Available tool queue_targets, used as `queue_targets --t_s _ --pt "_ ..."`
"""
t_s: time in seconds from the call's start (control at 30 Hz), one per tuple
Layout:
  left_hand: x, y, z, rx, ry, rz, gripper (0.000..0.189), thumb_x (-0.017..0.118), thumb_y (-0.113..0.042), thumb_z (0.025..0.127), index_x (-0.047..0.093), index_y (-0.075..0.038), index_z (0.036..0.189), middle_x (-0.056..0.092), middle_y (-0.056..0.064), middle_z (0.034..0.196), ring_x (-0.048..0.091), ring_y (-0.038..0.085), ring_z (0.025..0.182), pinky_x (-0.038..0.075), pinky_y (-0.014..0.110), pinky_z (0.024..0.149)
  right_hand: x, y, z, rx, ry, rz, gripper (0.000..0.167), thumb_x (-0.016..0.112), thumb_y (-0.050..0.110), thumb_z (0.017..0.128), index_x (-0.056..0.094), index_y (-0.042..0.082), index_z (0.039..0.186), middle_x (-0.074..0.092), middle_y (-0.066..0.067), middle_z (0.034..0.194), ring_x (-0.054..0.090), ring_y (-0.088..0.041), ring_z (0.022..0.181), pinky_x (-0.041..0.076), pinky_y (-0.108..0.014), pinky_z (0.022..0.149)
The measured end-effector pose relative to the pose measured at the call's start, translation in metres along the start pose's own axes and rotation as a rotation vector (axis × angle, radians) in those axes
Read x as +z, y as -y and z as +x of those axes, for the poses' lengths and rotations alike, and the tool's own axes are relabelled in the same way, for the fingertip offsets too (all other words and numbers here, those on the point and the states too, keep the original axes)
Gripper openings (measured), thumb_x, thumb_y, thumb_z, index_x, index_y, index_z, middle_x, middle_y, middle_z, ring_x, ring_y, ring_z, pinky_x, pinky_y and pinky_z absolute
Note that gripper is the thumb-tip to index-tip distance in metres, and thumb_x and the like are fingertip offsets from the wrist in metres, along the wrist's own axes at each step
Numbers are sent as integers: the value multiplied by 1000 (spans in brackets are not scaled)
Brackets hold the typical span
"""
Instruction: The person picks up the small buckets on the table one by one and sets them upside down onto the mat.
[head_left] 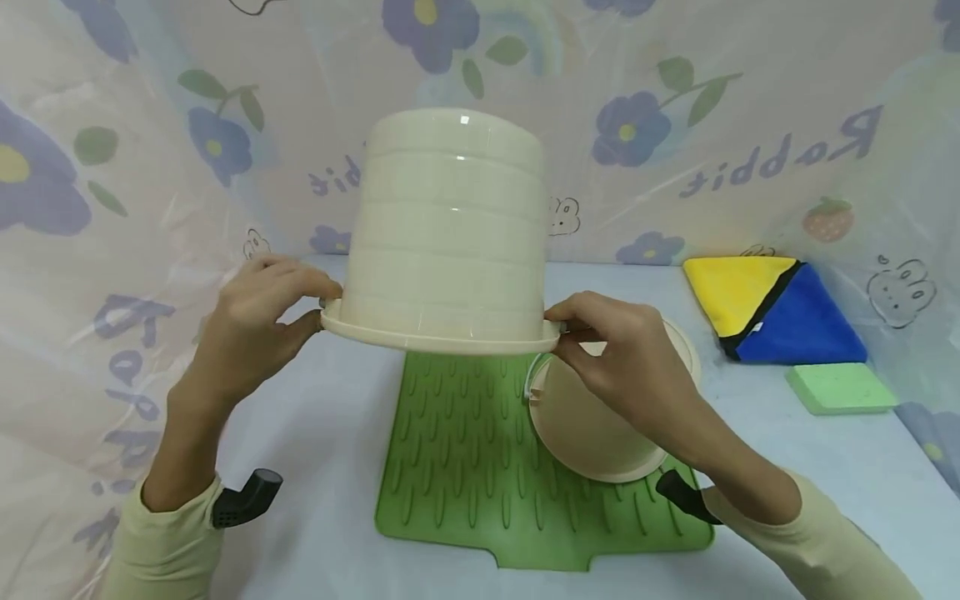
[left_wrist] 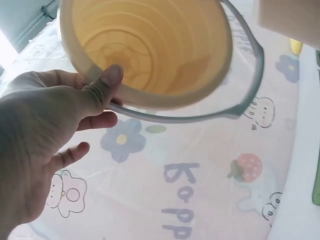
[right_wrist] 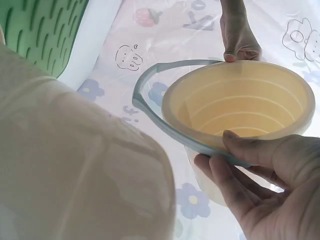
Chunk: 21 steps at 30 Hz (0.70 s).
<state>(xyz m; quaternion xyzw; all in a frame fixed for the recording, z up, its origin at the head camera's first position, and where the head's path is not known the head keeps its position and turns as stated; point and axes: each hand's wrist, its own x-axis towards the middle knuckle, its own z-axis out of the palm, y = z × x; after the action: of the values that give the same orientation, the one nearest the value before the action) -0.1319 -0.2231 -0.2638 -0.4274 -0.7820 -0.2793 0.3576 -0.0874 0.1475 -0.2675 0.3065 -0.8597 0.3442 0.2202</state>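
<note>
In the head view a cream bucket (head_left: 450, 225) is held upside down in the air, its rim low and its base up. My left hand (head_left: 258, 321) pinches the rim at its left side, thumb on the rim. On the opposite side my right hand (head_left: 622, 350) pinches the rim between thumb and fingers. Both wrist views look into the bucket's ribbed inside, and its grey handle (left_wrist: 257, 70) hangs along the rim. A second cream bucket (head_left: 585, 425) is on the green mat (head_left: 465, 450), partly hidden behind my right hand.
A folded yellow and blue cloth (head_left: 795, 317) lies at the back right of the white table (head_left: 300, 467). Just in front of it is a pale green sponge (head_left: 842, 388). A printed curtain (head_left: 480, 50) with flowers and rabbits surrounds the back and sides.
</note>
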Motion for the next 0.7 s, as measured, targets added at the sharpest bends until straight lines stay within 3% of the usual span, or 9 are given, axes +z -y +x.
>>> queue_targets --t_s 0.07,0.17,0.27,0.37,0.43,0.5,0.6,0.7 --pt "2 1 -3 18 -20 27 46 81 32 58 72 1 92 76 14 85 66 28 79 44 14 92 0 2 -3 -1 -21 -28 33 82 -17 77 76 3 102 81 -8 100 79 -17 78 65 -23 70" --pt "4 3 -11 40 -17 44 47 76 35 59 72 1 91 75 11 82 61 21 69 47 14 75 1 5 -7 29 -27 6 35 82 -16 77 77 4 105 81 -9 102 80 -18 79 65 -20 69" --pt "7 7 -19 53 -15 49 38 75 30 67 72 0 90 77 11 83 64 22 68 49 10 75 6 5 -10 90 3 172 32 80 -15 81 75 3 108 79 -12 107 81 -21 88 65 -20 75" --pt "10 10 -28 65 -4 46 30 73 26 73 71 1 89 78 14 88 71 28 76 49 3 91 10 1 -13 198 58 394 31 77 -12 86 72 0 114 74 -16 118 80 -19 100 65 -25 85" --pt "12 12 -32 69 13 41 30 75 27 71 70 2 87 78 15 89 74 30 81 49 3 97 11 -2 -16 288 87 526 32 77 -11 87 71 -2 118 70 -17 125 78 -15 106 64 -28 90" --pt "14 14 -36 84 44 56 34 77 29 68 69 1 87 78 13 90 74 28 81 53 6 94 13 -4 -20 346 107 611 33 76 -11 88 71 -4 120 66 -19 129 76 -12 110 63 -30 94" --pt "17 18 -40 84 87 58 43 81 31 59 68 0 85 78 10 91 74 25 81 60 14 82 19 -6 -26 345 141 631 32 77 -8 88 72 -4 120 66 -20 129 75 -15 114 62 -30 97" --pt "19 24 -44 86 126 65 43 83 31 59 67 0 84 77 9 92 74 21 80 62 24 70 28 -7 -31 309 193 588 28 80 -5 88 72 -2 115 65 -19 128 74 -26 119 60 -30 100"
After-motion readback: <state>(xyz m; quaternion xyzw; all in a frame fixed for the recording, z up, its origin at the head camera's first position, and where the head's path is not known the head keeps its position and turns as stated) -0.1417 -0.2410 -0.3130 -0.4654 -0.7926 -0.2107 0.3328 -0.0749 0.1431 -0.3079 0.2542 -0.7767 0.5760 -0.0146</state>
